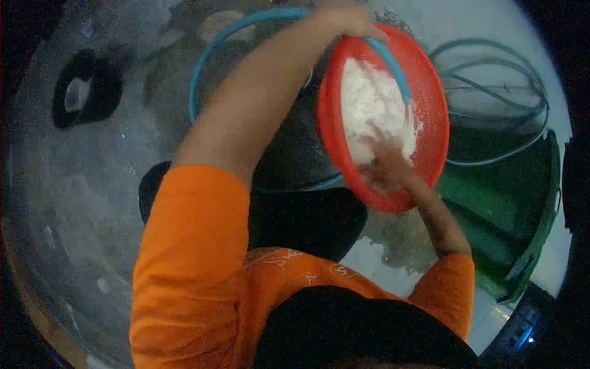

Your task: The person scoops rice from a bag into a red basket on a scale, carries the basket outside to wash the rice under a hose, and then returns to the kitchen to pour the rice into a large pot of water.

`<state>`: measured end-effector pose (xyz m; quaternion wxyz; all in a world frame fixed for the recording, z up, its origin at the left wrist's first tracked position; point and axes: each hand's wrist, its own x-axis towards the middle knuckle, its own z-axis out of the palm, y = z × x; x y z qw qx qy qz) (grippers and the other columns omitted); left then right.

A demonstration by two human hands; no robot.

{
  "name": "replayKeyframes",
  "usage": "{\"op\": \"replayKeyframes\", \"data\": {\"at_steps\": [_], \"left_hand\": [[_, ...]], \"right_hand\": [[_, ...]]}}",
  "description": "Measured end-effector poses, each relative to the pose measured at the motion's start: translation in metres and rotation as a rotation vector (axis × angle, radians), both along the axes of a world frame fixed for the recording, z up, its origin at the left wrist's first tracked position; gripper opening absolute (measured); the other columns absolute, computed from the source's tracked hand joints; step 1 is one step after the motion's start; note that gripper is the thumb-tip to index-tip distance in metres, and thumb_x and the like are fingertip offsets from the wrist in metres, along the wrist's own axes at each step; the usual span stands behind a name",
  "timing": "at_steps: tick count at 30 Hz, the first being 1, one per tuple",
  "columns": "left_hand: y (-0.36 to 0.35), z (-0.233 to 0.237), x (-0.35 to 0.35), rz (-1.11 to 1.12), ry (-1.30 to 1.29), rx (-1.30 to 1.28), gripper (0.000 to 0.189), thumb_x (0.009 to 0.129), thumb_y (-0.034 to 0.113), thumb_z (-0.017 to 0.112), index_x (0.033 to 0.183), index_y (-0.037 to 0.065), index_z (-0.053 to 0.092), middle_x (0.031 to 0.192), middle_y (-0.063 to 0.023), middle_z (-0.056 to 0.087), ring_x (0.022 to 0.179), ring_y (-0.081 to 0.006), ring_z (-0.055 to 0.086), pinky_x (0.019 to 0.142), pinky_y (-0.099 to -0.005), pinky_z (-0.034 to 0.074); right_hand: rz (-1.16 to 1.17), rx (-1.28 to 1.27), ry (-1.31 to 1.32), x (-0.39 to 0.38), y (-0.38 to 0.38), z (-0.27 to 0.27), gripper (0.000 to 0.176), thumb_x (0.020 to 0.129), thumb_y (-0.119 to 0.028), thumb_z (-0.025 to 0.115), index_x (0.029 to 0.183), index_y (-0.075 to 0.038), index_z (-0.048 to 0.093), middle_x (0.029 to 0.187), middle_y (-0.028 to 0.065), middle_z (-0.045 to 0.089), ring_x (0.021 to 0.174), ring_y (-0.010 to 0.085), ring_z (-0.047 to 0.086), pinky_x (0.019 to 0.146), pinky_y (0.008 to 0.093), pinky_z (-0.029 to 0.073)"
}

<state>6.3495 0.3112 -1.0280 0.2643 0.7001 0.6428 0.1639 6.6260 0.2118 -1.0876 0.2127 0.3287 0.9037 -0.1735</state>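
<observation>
A red basin [432, 117] is tilted, with white, grainy-looking material [367, 98] inside. My left hand [350, 23] is at the basin's top rim, closed around a blue hose [393, 69]. The hose end hangs over the white contents, and a thin stream seems to come from it. Low in the basin, my right hand [386, 161] touches the white material. Motion blur smears its fingers, so their pose is unclear.
More hose [485, 64] lies coiled at the upper right. Below it is a green ribbed container [498, 203]. A black ring-shaped object [101, 101] rests on the grey floor [80, 203] at left. Dark, shadowed shapes are beneath the basin.
</observation>
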Motion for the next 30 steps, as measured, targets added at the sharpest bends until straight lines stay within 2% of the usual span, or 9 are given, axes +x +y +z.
{"op": "replayKeyframes", "data": {"at_steps": [2, 4, 10, 12, 16, 18, 23, 25, 30], "left_hand": [[0.002, -0.004, 0.003, -0.014, 0.041, -0.011, 0.068, 0.073, 0.053, 0.058, 0.112, -0.003, 0.053, 0.107, -0.0217, 0.056, 0.096, -0.0324, 0.056, 0.082, -0.0401, 0.043], [0.018, -0.034, 0.01, 0.049, -0.061, 0.122, 0.068, 0.064, 0.065, 0.056, 0.099, 0.008, 0.064, 0.107, -0.0142, 0.059, 0.099, -0.0283, 0.056, 0.085, -0.0399, 0.043], [0.013, -0.028, 0.016, 0.1, 0.005, 0.163, 0.063, 0.067, 0.061, 0.057, 0.102, 0.009, 0.063, 0.107, -0.0123, 0.059, 0.098, -0.0285, 0.057, 0.084, -0.0416, 0.043], [0.015, -0.028, 0.011, 0.035, 0.021, 0.163, 0.07, 0.064, 0.065, 0.055, 0.094, 0.003, 0.064, 0.101, -0.0187, 0.059, 0.092, -0.0312, 0.058, 0.083, -0.0407, 0.044], [0.01, -0.028, 0.004, -0.009, 0.033, 0.167, 0.082, 0.061, 0.072, 0.051, 0.087, -0.004, 0.064, 0.094, -0.0251, 0.06, 0.089, -0.0344, 0.058, 0.082, -0.0405, 0.044], [0.013, -0.032, 0.003, 0.006, 0.05, 0.155, 0.082, 0.061, 0.072, 0.052, 0.088, -0.005, 0.064, 0.093, -0.0249, 0.06, 0.09, -0.035, 0.058, 0.083, -0.0407, 0.044], [0.008, -0.032, 0.002, 0.003, 0.036, 0.217, 0.08, 0.061, 0.069, 0.055, 0.089, -0.006, 0.063, 0.092, -0.0248, 0.06, 0.088, -0.0355, 0.058, 0.081, -0.0405, 0.044], [-0.001, -0.024, -0.006, -0.006, 0.093, 0.085, 0.068, 0.065, 0.065, 0.054, 0.091, 0.004, 0.066, 0.095, -0.0177, 0.062, 0.089, -0.0313, 0.06, 0.078, -0.0412, 0.045], [0.005, -0.041, -0.016, -0.022, 0.06, 0.02, 0.071, 0.064, 0.066, 0.055, 0.089, 0.001, 0.065, 0.091, -0.0196, 0.062, 0.087, -0.0318, 0.06, 0.078, -0.0403, 0.045]], "right_hand": [[-0.217, -0.021, -0.205, 0.026, 0.02, -0.007, 0.079, 0.071, -0.034, 0.064, 0.134, -0.008, 0.023, 0.139, 0.0202, 0.018, 0.127, 0.0336, 0.024, 0.102, 0.0436, 0.023], [-0.415, -0.035, -0.252, 0.062, 0.036, -0.036, 0.089, 0.065, -0.046, 0.069, 0.133, -0.008, 0.025, 0.138, 0.0202, 0.022, 0.125, 0.0326, 0.027, 0.102, 0.0407, 0.024], [-0.636, 0.046, 0.23, 0.084, 0.046, -0.077, 0.069, 0.08, -0.039, 0.058, 0.127, 0.005, 0.03, 0.124, 0.0193, 0.043, 0.113, 0.0306, 0.044, 0.096, 0.0352, 0.035], [-1.328, -0.802, 0.557, 0.031, 0.019, -0.027, 0.053, 0.09, -0.026, 0.043, 0.133, -0.003, 0.023, 0.123, 0.0137, 0.045, 0.106, 0.0255, 0.049, 0.087, 0.0362, 0.043], [-1.164, -0.973, 0.506, 0.052, 0.046, -0.046, 0.047, 0.093, -0.026, 0.036, 0.133, -0.005, 0.024, 0.122, 0.0121, 0.046, 0.106, 0.0229, 0.05, 0.084, 0.0337, 0.045], [-0.49, -0.606, 0.691, 0.031, 0.03, -0.032, 0.049, 0.092, -0.026, 0.038, 0.134, -0.007, 0.023, 0.128, 0.0107, 0.041, 0.112, 0.0204, 0.045, 0.09, 0.0332, 0.041], [-0.522, -0.547, 0.491, -0.045, -0.013, -0.025, 0.061, 0.086, -0.028, 0.048, 0.134, -0.003, 0.022, 0.124, 0.0168, 0.044, 0.114, 0.0243, 0.043, 0.097, 0.0351, 0.033], [-0.212, -0.06, 0.341, -0.038, 0.015, -0.099, 0.066, 0.083, -0.034, 0.053, 0.134, -0.005, 0.024, 0.124, 0.0189, 0.045, 0.114, 0.0272, 0.045, 0.095, 0.0399, 0.035], [-0.464, -0.022, -0.205, -0.052, 0.037, -0.028, 0.081, 0.075, -0.051, 0.054, 0.132, -0.001, 0.025, 0.12, 0.0247, 0.045, 0.111, 0.0378, 0.045, 0.094, 0.0433, 0.036]]}}
